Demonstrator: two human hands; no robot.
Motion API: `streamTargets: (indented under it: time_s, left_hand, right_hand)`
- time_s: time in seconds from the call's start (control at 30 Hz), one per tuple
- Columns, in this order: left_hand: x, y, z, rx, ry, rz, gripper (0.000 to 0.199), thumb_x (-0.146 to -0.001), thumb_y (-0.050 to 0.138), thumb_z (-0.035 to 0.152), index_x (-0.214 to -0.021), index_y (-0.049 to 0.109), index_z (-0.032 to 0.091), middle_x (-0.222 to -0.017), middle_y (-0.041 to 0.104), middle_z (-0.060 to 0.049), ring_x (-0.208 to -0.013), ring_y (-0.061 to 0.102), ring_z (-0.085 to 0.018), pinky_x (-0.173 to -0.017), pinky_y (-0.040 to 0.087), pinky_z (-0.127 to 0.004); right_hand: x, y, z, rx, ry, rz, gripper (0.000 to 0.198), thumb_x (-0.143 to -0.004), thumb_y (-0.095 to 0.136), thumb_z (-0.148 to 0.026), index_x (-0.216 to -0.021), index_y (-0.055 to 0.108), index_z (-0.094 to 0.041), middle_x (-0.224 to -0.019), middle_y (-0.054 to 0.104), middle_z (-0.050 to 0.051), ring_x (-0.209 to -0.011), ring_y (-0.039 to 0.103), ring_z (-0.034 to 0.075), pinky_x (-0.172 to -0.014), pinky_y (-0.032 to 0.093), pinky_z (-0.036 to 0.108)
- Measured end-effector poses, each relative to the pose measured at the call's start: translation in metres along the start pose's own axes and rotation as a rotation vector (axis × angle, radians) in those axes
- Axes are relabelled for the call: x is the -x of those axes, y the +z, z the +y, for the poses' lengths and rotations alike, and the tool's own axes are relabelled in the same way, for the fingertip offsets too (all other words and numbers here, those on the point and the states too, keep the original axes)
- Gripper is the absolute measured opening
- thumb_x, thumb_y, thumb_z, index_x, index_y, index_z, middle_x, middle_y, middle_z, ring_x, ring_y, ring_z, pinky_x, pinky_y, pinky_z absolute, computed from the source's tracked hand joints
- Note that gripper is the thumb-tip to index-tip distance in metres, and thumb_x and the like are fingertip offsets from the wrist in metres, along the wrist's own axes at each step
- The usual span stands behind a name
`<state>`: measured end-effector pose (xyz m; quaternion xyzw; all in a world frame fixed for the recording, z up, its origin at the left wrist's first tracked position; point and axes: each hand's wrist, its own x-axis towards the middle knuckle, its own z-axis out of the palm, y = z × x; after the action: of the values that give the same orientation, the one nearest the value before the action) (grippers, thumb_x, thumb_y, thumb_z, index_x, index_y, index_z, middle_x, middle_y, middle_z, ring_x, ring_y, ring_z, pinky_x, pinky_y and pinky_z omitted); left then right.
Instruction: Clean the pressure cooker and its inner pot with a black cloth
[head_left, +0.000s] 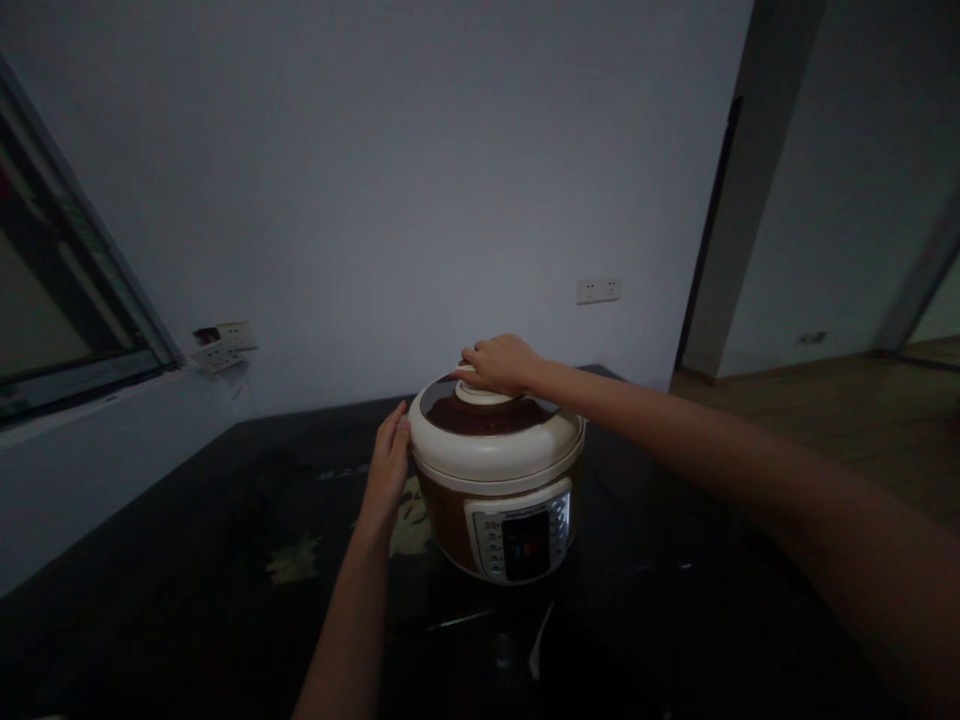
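Observation:
A round electric cooker (450, 510) with a brown body stands upright on the dark table. Its cream lid (487, 455) has a dark, glossy centre and sits on the body. On top, my right hand (502, 363) is closed around the lid's cream knob (487, 395), which it partly covers. At the cooker's left side, my left hand (391, 445) rests near the lid's rim with its fingers fairly straight. Some of those fingers are hidden. The cooker's front carries a control panel (525, 545) with a dark display and buttons on both sides.
The glossy black table (225, 540) has a pale leaf pattern (294, 560) and a white mark near its front. Behind it rises a plain wall (420, 200) with a socket plate (598, 291). Left are more sockets (234, 336) and a window (67, 250).

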<state>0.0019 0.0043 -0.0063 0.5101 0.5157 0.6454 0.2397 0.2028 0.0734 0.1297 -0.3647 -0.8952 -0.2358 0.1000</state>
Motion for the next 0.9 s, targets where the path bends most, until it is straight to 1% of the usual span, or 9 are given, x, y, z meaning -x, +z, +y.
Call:
streamTargets:
  time_s: [0.17, 0.3, 0.4, 0.53, 0.67, 0.77, 0.9]
  left_hand:
    - [-0.002, -0.001, -0.002, -0.017, 0.012, -0.010, 0.047, -0.094, 0.048, 0.049, -0.131, 0.056, 0.022, -0.148, 0.047, -0.011, -0.139, 0.040, -0.023, -0.118, 0.026, -0.038]
    - [-0.003, -0.001, -0.003, -0.013, -0.006, -0.011, 0.047, -0.095, 0.047, 0.047, -0.133, 0.055, 0.022, -0.149, 0.046, -0.010, -0.140, 0.039, -0.023, -0.118, 0.026, -0.039]
    - [-0.002, -0.001, -0.001, -0.014, 0.008, -0.022, 0.046, -0.095, 0.046, 0.046, -0.133, 0.056, 0.022, -0.148, 0.047, -0.010, -0.139, 0.040, -0.023, -0.118, 0.025, -0.039]
    - [0.000, 0.000, 0.001, -0.003, 0.050, -0.016, 0.043, -0.095, 0.046, 0.045, -0.129, 0.060, 0.023, -0.145, 0.050, -0.010, -0.137, 0.042, -0.022, -0.118, 0.025, -0.038]
    - [0.000, 0.000, -0.001, 0.043, 0.040, 0.009, 0.038, -0.094, 0.050, 0.045, -0.123, 0.065, 0.026, -0.141, 0.054, -0.008, -0.136, 0.044, -0.022, -0.117, 0.026, -0.039]
    - [-0.001, 0.001, -0.002, 0.076, 0.049, 0.019, 0.034, -0.093, 0.052, 0.042, -0.119, 0.067, 0.026, -0.138, 0.056, -0.008, -0.134, 0.045, -0.023, -0.117, 0.026, -0.040]
    - [-0.002, 0.001, -0.003, 0.081, 0.038, 0.012, 0.036, -0.093, 0.052, 0.045, -0.120, 0.066, 0.025, -0.138, 0.057, -0.009, -0.133, 0.047, -0.024, -0.117, 0.027, -0.041]
  right_hand:
    - [0.001, 0.000, 0.003, -0.004, -0.023, 0.016, 0.054, -0.101, 0.030, -0.052, -0.115, 0.066, -0.014, -0.111, 0.071, 0.016, -0.096, 0.068, 0.029, -0.071, 0.042, 0.033]
    - [0.000, 0.001, 0.004, -0.002, -0.036, 0.016, 0.053, -0.101, 0.031, -0.052, -0.115, 0.065, -0.014, -0.110, 0.071, 0.016, -0.095, 0.068, 0.028, -0.068, 0.040, 0.032]
    - [-0.002, 0.003, 0.006, -0.001, -0.043, 0.017, 0.053, -0.100, 0.031, -0.052, -0.114, 0.066, -0.014, -0.109, 0.071, 0.015, -0.093, 0.068, 0.027, -0.066, 0.038, 0.031]
    - [-0.003, 0.004, 0.007, 0.000, -0.061, 0.021, 0.053, -0.101, 0.031, -0.053, -0.113, 0.066, -0.015, -0.109, 0.071, 0.014, -0.091, 0.068, 0.026, -0.063, 0.035, 0.031]
    - [-0.002, 0.004, 0.009, 0.004, -0.082, 0.025, 0.051, -0.101, 0.032, -0.052, -0.114, 0.065, -0.016, -0.110, 0.072, 0.013, -0.090, 0.067, 0.024, -0.062, 0.033, 0.030]
    - [-0.002, 0.004, 0.009, 0.007, -0.094, 0.032, 0.051, -0.101, 0.031, -0.052, -0.114, 0.065, -0.016, -0.109, 0.072, 0.013, -0.088, 0.067, 0.024, -0.062, 0.032, 0.030]
    - [-0.002, 0.006, 0.011, 0.006, -0.112, 0.038, 0.051, -0.101, 0.031, -0.052, -0.113, 0.066, -0.016, -0.108, 0.072, 0.013, -0.088, 0.067, 0.023, -0.062, 0.031, 0.030]
